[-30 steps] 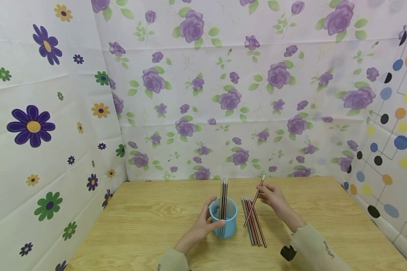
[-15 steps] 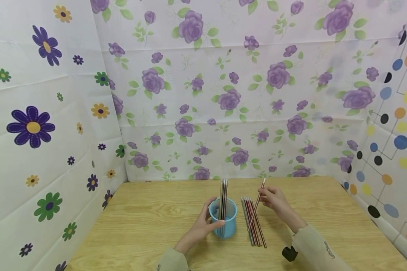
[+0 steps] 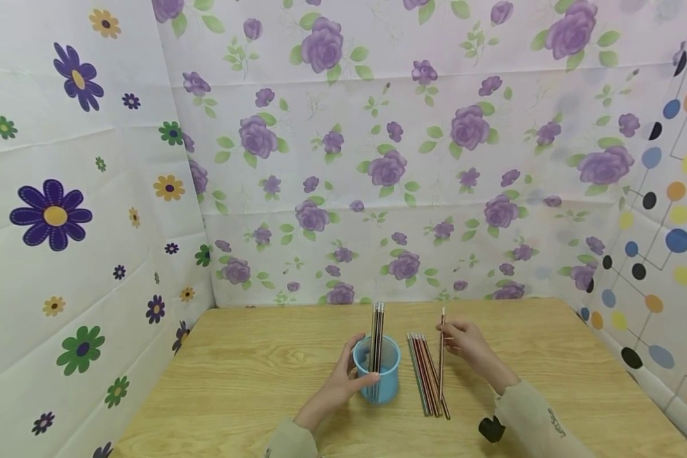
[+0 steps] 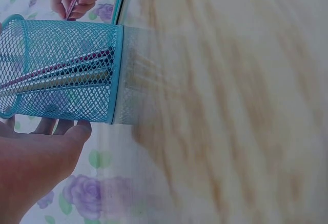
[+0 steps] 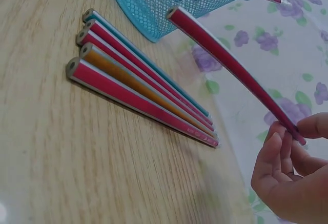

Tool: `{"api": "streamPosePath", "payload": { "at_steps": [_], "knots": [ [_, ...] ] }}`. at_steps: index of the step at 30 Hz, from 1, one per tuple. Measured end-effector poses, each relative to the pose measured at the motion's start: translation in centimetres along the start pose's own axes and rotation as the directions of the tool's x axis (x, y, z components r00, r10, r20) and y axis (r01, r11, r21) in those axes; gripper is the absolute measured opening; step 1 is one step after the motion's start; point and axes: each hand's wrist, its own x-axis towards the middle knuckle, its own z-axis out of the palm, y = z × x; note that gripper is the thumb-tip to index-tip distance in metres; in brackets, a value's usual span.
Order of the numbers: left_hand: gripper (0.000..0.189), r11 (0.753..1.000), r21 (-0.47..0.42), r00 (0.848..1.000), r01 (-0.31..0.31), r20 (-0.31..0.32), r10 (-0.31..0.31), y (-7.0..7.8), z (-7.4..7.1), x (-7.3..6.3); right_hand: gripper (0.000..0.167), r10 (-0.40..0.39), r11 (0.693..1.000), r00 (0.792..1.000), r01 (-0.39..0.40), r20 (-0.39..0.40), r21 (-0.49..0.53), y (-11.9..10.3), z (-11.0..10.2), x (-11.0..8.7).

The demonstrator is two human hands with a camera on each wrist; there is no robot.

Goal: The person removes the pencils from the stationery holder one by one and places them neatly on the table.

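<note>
My left hand [image 3: 341, 383] grips a blue mesh pen cup [image 3: 387, 387] that stands on the table, its thumb in front and its fingers round the far left side. Several pencils [image 3: 379, 327] lean inside the cup, eraser ends up. Pinched near its eraser end, a red pencil [image 5: 236, 80] hangs from my right hand [image 3: 468, 346], almost upright in the head view. Its lower tip overlaps the right side of a row of pencils lying on the table. Red, orange and teal show in that row, with one red pencil [image 5: 143, 106] nearest in the right wrist view.
The wood-grain table [image 3: 252, 362] carries the cup and the row just to its right. Behind it rises a flower-printed sheet [image 3: 320, 159], with more printed sheets at the left and right. A small black object [image 3: 492, 429] shows beside the right sleeve.
The red pencil has swung from a slant to nearly upright, its lower end moving right across the row. My right hand has shifted slightly; the left hand and cup stay put.
</note>
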Motion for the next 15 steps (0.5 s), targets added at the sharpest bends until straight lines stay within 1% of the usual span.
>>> {"api": "streamPosePath", "payload": {
  "at_steps": [4,11,15],
  "knots": [
    [0.084,1.0,-0.004,1.0,-0.008,0.003,0.008,-0.07,-0.03,0.03,0.044,0.007,0.998,1.0,-0.007,0.005,-0.057,0.34,0.09,0.18],
    [0.083,1.0,-0.002,1.0,0.005,0.003,-0.005,0.13,0.01,-0.1,0.039,0.039,0.989,0.999,-0.038,0.006,-0.143,0.89,0.45,0.37],
    [0.082,1.0,-0.004,1.0,-0.003,0.006,0.003,0.06,-0.01,-0.05,0.036,0.052,0.978,0.999,-0.052,-0.007,-0.203,1.07,0.64,0.44]
  ]
}}
